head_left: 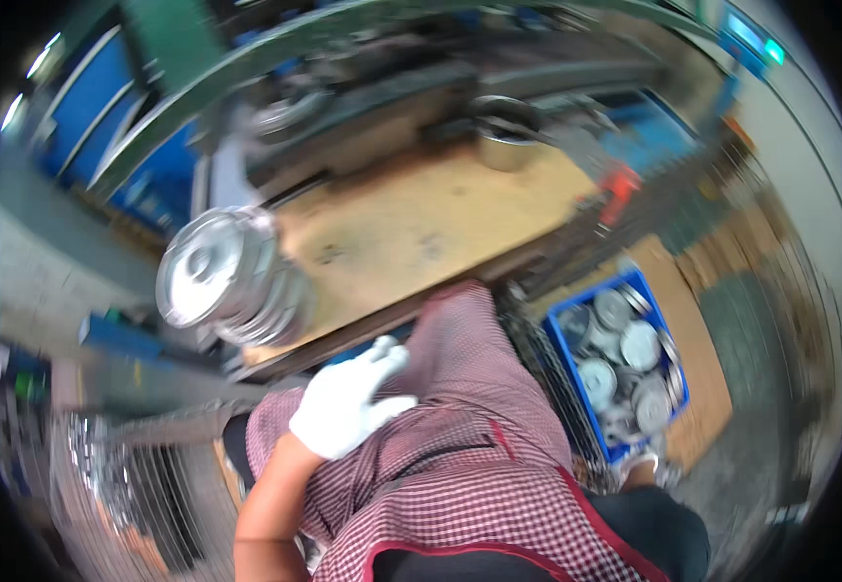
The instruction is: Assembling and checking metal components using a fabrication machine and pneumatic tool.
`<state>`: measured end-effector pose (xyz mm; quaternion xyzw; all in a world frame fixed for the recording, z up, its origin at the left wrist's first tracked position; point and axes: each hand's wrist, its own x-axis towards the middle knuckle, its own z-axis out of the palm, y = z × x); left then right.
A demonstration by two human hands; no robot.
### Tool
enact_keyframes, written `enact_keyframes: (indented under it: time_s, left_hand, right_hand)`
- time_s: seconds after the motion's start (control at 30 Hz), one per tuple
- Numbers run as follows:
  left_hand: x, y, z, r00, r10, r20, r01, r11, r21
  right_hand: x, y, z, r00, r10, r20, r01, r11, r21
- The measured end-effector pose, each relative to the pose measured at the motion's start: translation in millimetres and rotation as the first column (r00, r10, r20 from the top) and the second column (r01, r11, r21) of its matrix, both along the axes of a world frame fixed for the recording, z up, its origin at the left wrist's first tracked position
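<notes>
My left hand [345,400], in a white glove, hovers over my checked apron [440,417] with its thumb and fingers apart and nothing in it. Low on the right, my right hand [638,464], also gloved, is at the near corner of a blue crate [577,380]. Its fingers are small and blurred, so I cannot make out their pose or any hold. Inside the crate lie several round silvery metal lids [640,346], loosely heaped. A stack of similar round metal pieces [209,267] stands at the left end of the workbench.
The tan bench top [411,228] stretches ahead of me, beneath machinery. A round metal pot [506,136] stands toward its far side. A red object [619,194] is at the bench's right end. Flattened cardboard [697,388] lies under the crate. Motion smears the view.
</notes>
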<state>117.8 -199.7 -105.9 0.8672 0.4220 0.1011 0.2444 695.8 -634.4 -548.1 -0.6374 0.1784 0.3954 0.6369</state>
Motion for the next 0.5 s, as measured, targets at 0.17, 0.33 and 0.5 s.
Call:
enact_keyframes:
  time_s: [0.17,0.33,0.5]
  left_hand:
    - [-13,-9,27,0.997,0.005,0.072,-0.017,0.987,0.162]
    - [-61,-1,65,0.912,0.265,0.315,-0.374,0.852,0.367]
    - [-117,44,93,0.470,0.737,0.485,-0.878,0.334,0.343]
  right_hand:
    - [38,168,-17,0.985,0.164,0.048,-0.150,0.965,-0.214]
    - [9,335,51,0.496,0.529,0.688,-0.207,0.842,-0.498]
    - [-123,478,299,-0.178,0.236,0.955,-0.393,0.873,-0.289]
